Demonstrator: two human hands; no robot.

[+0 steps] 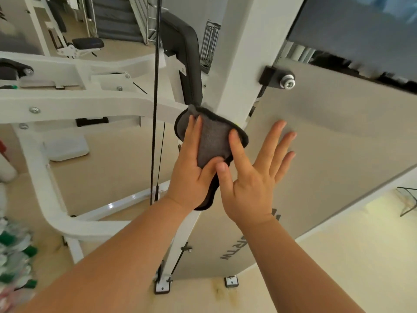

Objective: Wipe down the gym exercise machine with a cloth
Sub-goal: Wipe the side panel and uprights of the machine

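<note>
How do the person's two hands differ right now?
The left hand presses a grey cloth against the white post; the right hand holds nothing. The left hand's fingers lie together; the right hand's are spread over the grey panel. Both are open, backs toward the camera.

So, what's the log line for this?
left hand: presses cloth on white post | right hand: flat on grey panel
</note>
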